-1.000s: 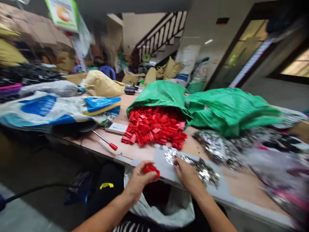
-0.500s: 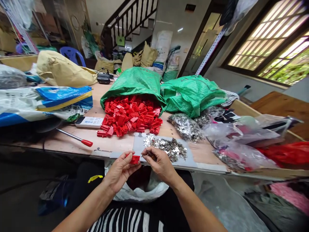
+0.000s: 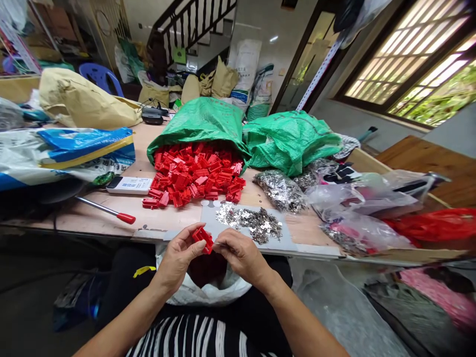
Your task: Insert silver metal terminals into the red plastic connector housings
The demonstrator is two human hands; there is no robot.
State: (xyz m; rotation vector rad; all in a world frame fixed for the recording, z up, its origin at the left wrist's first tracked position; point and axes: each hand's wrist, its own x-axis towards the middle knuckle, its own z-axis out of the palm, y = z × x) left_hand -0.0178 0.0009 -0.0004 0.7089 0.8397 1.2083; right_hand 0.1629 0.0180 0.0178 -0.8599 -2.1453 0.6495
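Note:
My left hand [image 3: 178,258] pinches a small red plastic part [image 3: 203,239] just in front of the table edge. My right hand [image 3: 240,255] is closed beside it, fingertips pressed against the red part; what they hold is too small to name. Behind the hands, several small silver metal pieces [image 3: 253,223] lie on a grey sheet [image 3: 286,240]. A heap of red plastic parts [image 3: 195,176] spills from an open green sack [image 3: 203,121]. A white plastic bag [image 3: 208,292] hangs open on my lap under the hands.
A second green sack [image 3: 292,139] and clear bags of silver pieces [image 3: 278,188] lie right of the heap. A red-handled screwdriver [image 3: 107,212], a white remote-like device [image 3: 128,185] and a blue-white sack [image 3: 67,153] lie left. More plastic bags [image 3: 372,203] crowd the wooden table's [image 3: 163,218] right end.
The view swung right and steadied. My right hand left the silver pile and came to the red part in my left hand; both hands moved slightly toward my lap.

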